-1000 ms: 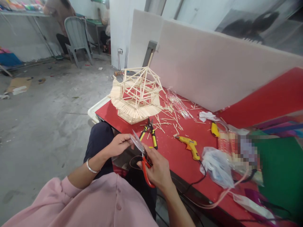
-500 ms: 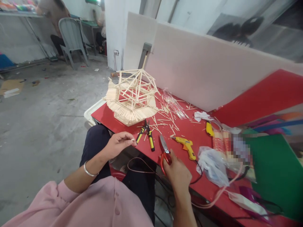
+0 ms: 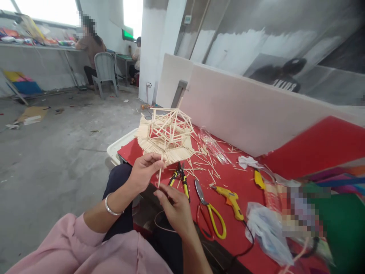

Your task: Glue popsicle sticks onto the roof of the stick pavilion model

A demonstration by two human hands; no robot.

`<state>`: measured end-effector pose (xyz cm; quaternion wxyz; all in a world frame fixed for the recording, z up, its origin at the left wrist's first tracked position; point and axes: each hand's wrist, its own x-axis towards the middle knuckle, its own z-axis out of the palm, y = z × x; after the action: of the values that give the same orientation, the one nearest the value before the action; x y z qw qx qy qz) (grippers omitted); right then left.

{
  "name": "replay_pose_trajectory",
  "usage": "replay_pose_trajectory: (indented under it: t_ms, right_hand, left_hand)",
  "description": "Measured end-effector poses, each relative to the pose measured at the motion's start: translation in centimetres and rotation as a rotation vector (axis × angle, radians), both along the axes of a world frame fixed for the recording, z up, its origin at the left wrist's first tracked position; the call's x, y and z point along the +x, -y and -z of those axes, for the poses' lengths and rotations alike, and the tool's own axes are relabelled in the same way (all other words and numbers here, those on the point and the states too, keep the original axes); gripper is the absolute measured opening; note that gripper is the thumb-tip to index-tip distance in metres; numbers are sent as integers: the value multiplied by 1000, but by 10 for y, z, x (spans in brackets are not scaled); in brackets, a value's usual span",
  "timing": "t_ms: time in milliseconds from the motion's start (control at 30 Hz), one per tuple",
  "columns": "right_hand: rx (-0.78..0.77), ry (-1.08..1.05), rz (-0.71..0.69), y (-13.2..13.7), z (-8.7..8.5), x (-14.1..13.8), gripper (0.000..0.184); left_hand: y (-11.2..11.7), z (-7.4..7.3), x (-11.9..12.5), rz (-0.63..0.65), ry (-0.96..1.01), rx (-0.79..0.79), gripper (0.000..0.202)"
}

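My left hand (image 3: 145,171) pinches a thin wooden stick (image 3: 159,176) that hangs upright just in front of the red table (image 3: 228,198). Below it, my right hand (image 3: 174,207) touches the stick's lower end with its fingertips, fingers bent. A roof-like model of wooden sticks (image 3: 167,133) stands on the table's near-left corner, just beyond my left hand. Scissors with one red and one yellow handle (image 3: 209,213) lie on the table to the right of my right hand. Small black and yellow cutters (image 3: 181,177) lie between the hands and the model.
A yellow glue gun (image 3: 230,198) with a black cord, loose stick offcuts (image 3: 205,160), clear plastic bags (image 3: 265,232) and coloured sheets cover the table's right part. A white foam board (image 3: 242,110) stands behind. Two people sit by a grey chair (image 3: 105,72) far left.
My right hand has laid the scissors down on the table and come back to the stick. My left hand has lifted the stick higher. The camera has tilted upward.
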<state>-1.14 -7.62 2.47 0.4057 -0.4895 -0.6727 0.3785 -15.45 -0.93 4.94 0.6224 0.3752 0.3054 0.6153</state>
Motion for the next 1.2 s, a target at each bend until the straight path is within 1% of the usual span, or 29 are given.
replay_pose_trajectory:
  t_ms: [33, 100, 200, 300, 367, 433, 500, 567, 600, 633, 667, 700, 733, 767, 800, 833, 867, 900, 933, 967, 1000, 1067, 1133, 1200]
  right_hand:
    - [30, -21, 5, -6, -2, -9, 27]
    - [67, -44, 58, -16, -4, -15, 27]
    - [49, -67, 130, -24, -3, -7, 26]
    - [60, -54, 182, -29, -4, -1, 27]
    - [160, 14, 251, -33, -8, -6, 27]
    - [305, 107, 311, -37, -13, -16, 25]
    - [407, 184, 284, -39, -19, -25, 24]
    - [441, 234, 179, -38, -24, -28, 22]
    - [447, 259, 135, -36, -25, -24, 22]
    - [453, 286, 124, -33, -25, -17, 21]
    - [457, 324, 160, -31, -24, -6, 23]
    - [449, 382, 254, -28, -21, 10, 25]
    - [416, 463, 384, -25, -18, 30, 28]
    - [345, 569, 549, -23, -12, 53, 33]
    - [212, 716, 737, -20, -6, 78, 35]
    - [23, 864, 849, -17, 1, 104, 38]
    - [-176, 995, 888, -14, 10, 129, 42]
    - [-279, 1030, 931, -12, 18, 152, 44]
    - [-342, 1044, 951, -10, 26, 172, 44]
    - [-395, 1053, 944, -10, 33, 189, 43]
    - [-419, 1059, 936, -11, 39, 201, 41]
    - [-419, 1066, 909, -15, 47, 217, 37]
    - [-381, 1059, 862, -16, 48, 226, 31]
    - [-322, 1039, 802, -12, 45, 233, 26]
  left_hand:
    - [-4, -4, -1, -23, 13, -8, 32]
    - [-12, -8, -6, -66, 17, 8, 32]
    - [-18, -10, -15, -126, -23, 87, 27]
    - [-16, -10, -16, -112, -116, 122, 26]
    - [-12, -10, -12, -71, -190, 121, 27]
    - [-8, -8, -7, -32, -239, 114, 29]
    - [-6, -5, -6, 16, -256, 86, 32]
    - [-7, -4, -12, 52, -272, 54, 36]
    - [-8, -4, -17, 58, -283, 45, 37]
    - [-9, -6, -22, 56, -298, 40, 37]
    - [-9, -7, -27, 50, -316, 38, 37]
    - [-9, -9, -32, 48, -340, 37, 36]
    - [-9, -11, -35, 46, -358, 39, 35]
    - [-9, -12, -36, 58, -373, 38, 34]
    - [-9, -12, -34, 78, -378, 36, 34]
    - [-8, -11, -31, 108, -373, 28, 33]
    - [-7, -10, -25, 147, -360, 15, 33]
    - [-5, -8, -17, 191, -338, -1, 33]
    - [-3, -6, -9, 237, -311, -20, 34]
    - [-1, -4, 0, 280, -279, -42, 34]
    - [0, -2, 8, 316, -245, -65, 35]
    - [0, -2, 19, 350, -174, -105, 36]
    - [-3, -4, 18, 316, -117, -122, 37]
    - [-10, -7, 7, 228, -91, -113, 36]
